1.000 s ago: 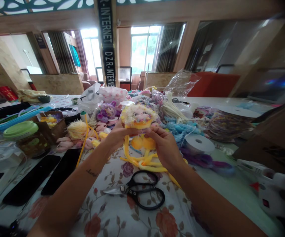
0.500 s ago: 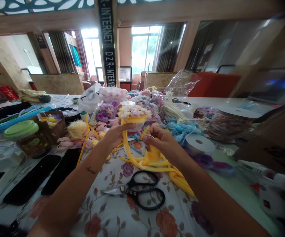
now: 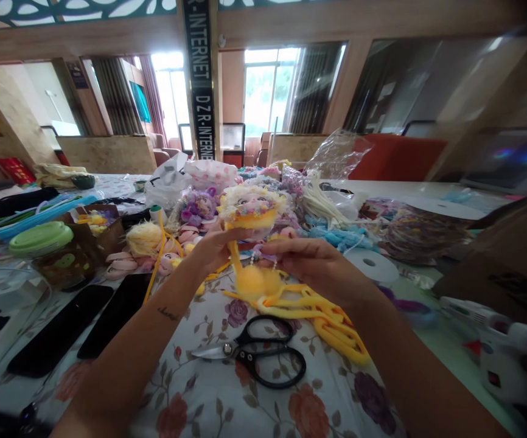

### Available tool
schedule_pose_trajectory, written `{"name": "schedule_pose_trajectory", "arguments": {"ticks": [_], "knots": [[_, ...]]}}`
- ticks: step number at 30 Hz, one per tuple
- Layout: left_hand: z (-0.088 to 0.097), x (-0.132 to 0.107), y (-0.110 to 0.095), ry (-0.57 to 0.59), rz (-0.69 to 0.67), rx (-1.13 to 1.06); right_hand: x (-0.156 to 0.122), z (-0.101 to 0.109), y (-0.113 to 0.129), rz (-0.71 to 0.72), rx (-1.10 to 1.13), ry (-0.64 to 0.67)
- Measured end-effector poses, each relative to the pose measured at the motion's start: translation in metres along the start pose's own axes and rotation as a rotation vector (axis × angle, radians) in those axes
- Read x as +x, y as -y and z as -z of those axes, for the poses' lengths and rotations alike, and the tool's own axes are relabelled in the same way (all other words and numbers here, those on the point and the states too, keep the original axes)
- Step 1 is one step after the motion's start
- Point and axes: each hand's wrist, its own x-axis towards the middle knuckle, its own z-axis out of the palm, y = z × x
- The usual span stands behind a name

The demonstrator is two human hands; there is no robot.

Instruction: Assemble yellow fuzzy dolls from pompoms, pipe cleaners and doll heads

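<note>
My left hand point(image 3: 218, 246) is closed around the underside of a fluffy doll head point(image 3: 247, 204) with a yellow band and a drawn face. Yellow fuzzy strips hang down from below it. My right hand point(image 3: 313, 261) pinches a small purple piece with strings of white beads point(image 3: 263, 254), close beside the doll. Beneath the fingers, fluffy yellow pompoms point(image 3: 257, 281) dangle, slightly blurred. Long yellow fuzzy stems point(image 3: 322, 319) lie loose on the flowered cloth. Black-handled scissors point(image 3: 254, 351) rest in front, their blades apart and pointing left.
Two black phones point(image 3: 60, 328) and a green-lidded jar point(image 3: 47, 249) stand at the left. Behind my hands, yarn and doll parts form a pile. A white spool point(image 3: 370, 266), a cardboard box point(image 3: 501, 261) and a white glue-gun-like tool point(image 3: 496, 340) are on the right.
The doll head has tipped so its face now shows. My right hand has turned and opened its grip somewhat, and the pompoms have swung left, hanging under the beads.
</note>
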Motion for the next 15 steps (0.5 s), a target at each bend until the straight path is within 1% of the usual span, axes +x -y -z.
{"name": "schedule_pose_trajectory", "arguments": {"ticks": [3, 6, 9, 11, 13, 15], "knots": [[-0.002, -0.002, -0.002, 0.041, -0.004, -0.004, -0.002, -0.005, 0.001, 0.116, -0.158, 0.015], [-0.002, -0.003, -0.002, 0.042, -0.02, -0.015, -0.004, -0.01, 0.003, 0.205, -0.266, -0.006], [-0.003, -0.003, -0.001, 0.064, -0.023, -0.023, -0.008, -0.012, 0.007, 0.24, -0.346, 0.038], [-0.005, -0.004, -0.002, 0.085, -0.022, -0.023, -0.01, -0.012, 0.01, 0.245, -0.355, 0.067], [-0.007, -0.005, -0.003, 0.085, -0.03, -0.023, -0.012, -0.013, 0.012, 0.27, -0.361, 0.054], [-0.011, -0.007, -0.004, 0.082, -0.029, -0.027, -0.013, -0.016, 0.013, 0.311, -0.387, 0.004]]}}
